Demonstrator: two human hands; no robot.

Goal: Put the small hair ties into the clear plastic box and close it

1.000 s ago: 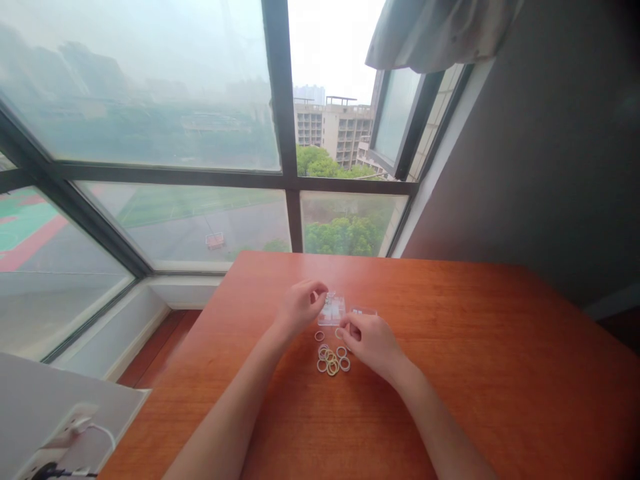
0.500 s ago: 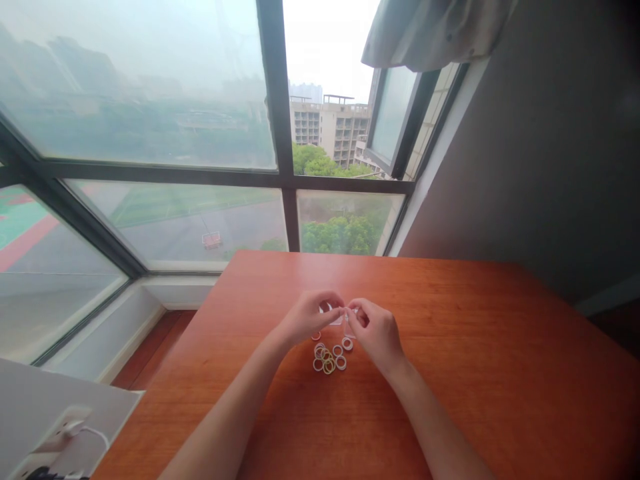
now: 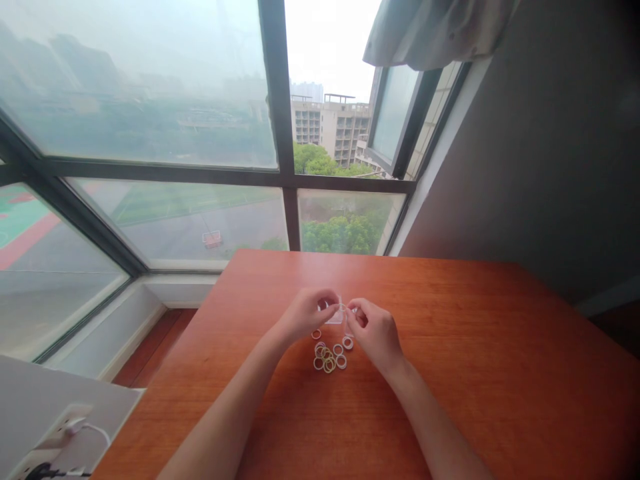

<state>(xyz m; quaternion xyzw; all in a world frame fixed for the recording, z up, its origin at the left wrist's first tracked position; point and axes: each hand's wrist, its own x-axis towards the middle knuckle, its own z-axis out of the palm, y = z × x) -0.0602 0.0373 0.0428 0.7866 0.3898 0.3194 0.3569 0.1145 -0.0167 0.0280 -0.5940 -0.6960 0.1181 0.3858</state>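
Note:
My left hand [image 3: 311,313] and my right hand [image 3: 376,328] meet fingertip to fingertip above the table, both closed in a pinch. Between them is a small pale ring that looks like a hair tie [image 3: 343,307], partly hidden by the fingers. Behind and below the fingertips stands a clear plastic box [image 3: 334,319], mostly covered by my hands. Nearer to me lies a loose cluster of small hair ties [image 3: 329,366] in white, yellow-green and other pale shades. One orange-pink hair tie [image 3: 317,334] lies apart, just below my left hand.
The reddish-brown wooden table [image 3: 475,347] reaches to the window frame [image 3: 210,172] at the back. A grey wall [image 3: 540,153] rises on the right. At lower left, a socket holds a white plug [image 3: 75,428] with a cable.
My fingertips have drawn slightly apart, and the pale hair tie between them shows more clearly. The hair ties on the table lie as before.

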